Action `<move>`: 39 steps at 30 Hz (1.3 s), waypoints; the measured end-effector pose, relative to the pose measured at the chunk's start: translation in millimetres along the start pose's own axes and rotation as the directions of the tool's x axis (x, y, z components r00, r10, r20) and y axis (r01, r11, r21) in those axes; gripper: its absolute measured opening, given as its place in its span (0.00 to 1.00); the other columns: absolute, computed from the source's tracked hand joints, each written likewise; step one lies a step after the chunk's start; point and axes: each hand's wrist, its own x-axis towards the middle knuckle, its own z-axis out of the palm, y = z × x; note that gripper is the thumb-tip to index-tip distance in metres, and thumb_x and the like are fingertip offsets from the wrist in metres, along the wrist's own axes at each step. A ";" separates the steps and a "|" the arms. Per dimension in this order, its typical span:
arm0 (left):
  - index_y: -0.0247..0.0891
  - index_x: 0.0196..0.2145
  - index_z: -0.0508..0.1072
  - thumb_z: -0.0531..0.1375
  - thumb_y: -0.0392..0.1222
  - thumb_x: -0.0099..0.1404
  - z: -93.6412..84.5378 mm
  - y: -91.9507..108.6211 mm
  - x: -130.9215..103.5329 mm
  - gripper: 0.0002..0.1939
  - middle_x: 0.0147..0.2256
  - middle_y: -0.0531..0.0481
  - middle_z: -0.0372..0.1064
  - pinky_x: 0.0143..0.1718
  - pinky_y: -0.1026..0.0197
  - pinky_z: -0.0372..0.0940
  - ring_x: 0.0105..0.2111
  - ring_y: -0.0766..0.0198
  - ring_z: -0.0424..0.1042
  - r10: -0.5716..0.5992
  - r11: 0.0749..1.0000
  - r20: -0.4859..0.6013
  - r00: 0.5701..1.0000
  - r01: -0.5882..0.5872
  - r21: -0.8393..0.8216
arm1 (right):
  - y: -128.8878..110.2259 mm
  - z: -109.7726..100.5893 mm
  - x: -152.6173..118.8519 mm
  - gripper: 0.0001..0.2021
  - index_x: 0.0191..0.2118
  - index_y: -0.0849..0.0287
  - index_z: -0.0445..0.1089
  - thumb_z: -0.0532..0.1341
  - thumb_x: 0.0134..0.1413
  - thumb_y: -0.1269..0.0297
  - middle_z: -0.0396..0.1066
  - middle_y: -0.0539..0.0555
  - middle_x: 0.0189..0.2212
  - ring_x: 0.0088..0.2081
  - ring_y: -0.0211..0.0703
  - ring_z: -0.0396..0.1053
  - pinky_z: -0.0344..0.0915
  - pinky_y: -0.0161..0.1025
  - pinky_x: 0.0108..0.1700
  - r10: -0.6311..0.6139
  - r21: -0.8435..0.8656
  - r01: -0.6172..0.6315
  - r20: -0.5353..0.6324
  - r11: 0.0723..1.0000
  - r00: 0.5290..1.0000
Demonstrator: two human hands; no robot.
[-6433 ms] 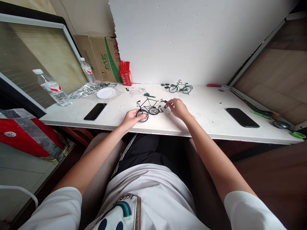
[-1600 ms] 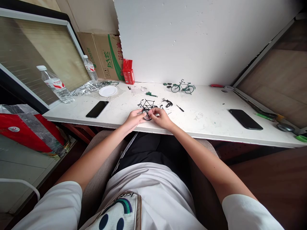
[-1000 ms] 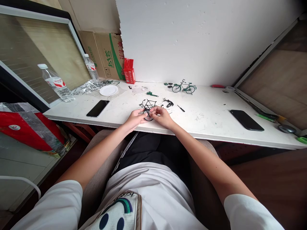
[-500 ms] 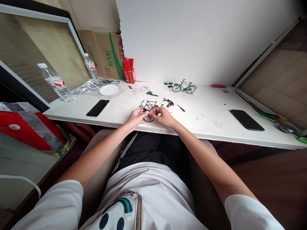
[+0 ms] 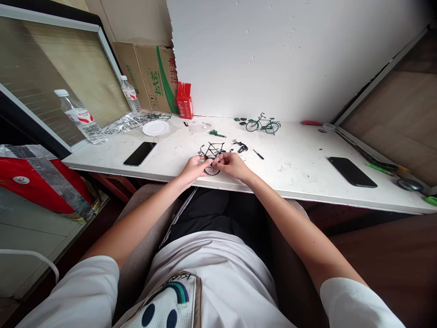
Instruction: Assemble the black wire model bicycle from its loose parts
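Note:
A small black-rimmed model bicycle wheel [image 5: 212, 171] stands between my hands near the table's front edge. My left hand [image 5: 195, 168] closes on its left side, thumb pointing across it. From the right, my right hand [image 5: 230, 165] has thumb and forefinger pinched at the wheel's middle; anything tiny in that pinch is hidden. Just beyond my fingers is a black model bicycle frame [image 5: 215, 145]. Whether the wheel is joined to the frame I cannot tell. Black parts [image 5: 241, 146] lie to the right, by a small dark blade-like tool [image 5: 258, 154].
A green model bicycle [image 5: 262, 124] stands at the back. A green part [image 5: 217, 133] lies nearer me. Left are a phone [image 5: 139, 153], a white plate [image 5: 155, 128] and a water bottle [image 5: 82, 118]; right, another phone [image 5: 352, 171] and a mouse [image 5: 410, 184].
The whole view has shifted very slightly. Both hands stay at the wheel, with barely visible finger movement.

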 end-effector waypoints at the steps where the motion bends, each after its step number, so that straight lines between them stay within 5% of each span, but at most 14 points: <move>1: 0.33 0.46 0.75 0.73 0.46 0.64 -0.1 0.0 0.3 0.19 0.45 0.39 0.80 0.42 0.53 0.78 0.38 0.56 0.81 -0.003 1.000 -0.003 1.000 0.003 0.006 | -0.2 0.1 -0.1 0.16 0.36 0.60 0.76 0.72 0.51 0.51 0.70 0.48 0.23 0.26 0.37 0.65 0.62 0.38 0.31 -0.001 -0.005 0.001 0.001 1.000 1.000; 10: 0.32 0.46 0.74 0.72 0.44 0.66 -1.4 1.9 -0.3 0.18 0.44 0.38 0.81 0.47 0.51 0.78 0.41 0.54 0.82 -0.026 0.999 0.013 1.000 0.027 -0.021 | -1.1 -1.6 0.5 0.18 0.38 0.60 0.77 0.67 0.61 0.47 0.76 0.52 0.30 0.31 0.40 0.70 0.66 0.39 0.37 -0.088 -0.016 0.088 0.020 0.996 0.996; 22: 0.32 0.47 0.71 0.71 0.43 0.67 0.5 2.3 -0.6 0.17 0.43 0.39 0.80 0.45 0.53 0.77 0.41 0.55 0.82 -0.025 1.000 -0.019 1.000 0.025 -0.009 | -4.9 -9.8 -7.0 0.09 0.42 0.58 0.81 0.65 0.62 0.61 0.80 0.54 0.36 0.35 0.43 0.75 0.67 0.38 0.37 -0.333 -0.296 0.347 0.100 0.890 0.938; 32: 0.34 0.44 0.73 0.74 0.44 0.63 0.0 1.1 0.2 0.19 0.42 0.41 0.80 0.46 0.52 0.77 0.41 0.55 0.81 -0.006 0.999 -0.001 1.000 0.006 -0.046 | -7.6 -3.3 -10.5 0.07 0.42 0.57 0.77 0.63 0.68 0.62 0.77 0.58 0.37 0.43 0.50 0.72 0.64 0.41 0.41 -0.461 -0.692 0.419 0.138 0.588 0.876; 39: 0.34 0.44 0.72 0.75 0.45 0.62 0.7 -0.2 0.7 0.20 0.41 0.41 0.80 0.45 0.51 0.77 0.39 0.55 0.81 0.001 0.999 -0.026 1.000 -0.002 -0.037 | -11.2 -5.2 -11.9 0.08 0.48 0.57 0.75 0.65 0.65 0.65 0.78 0.57 0.41 0.47 0.51 0.73 0.66 0.41 0.44 -0.462 -0.652 0.448 0.165 0.612 0.871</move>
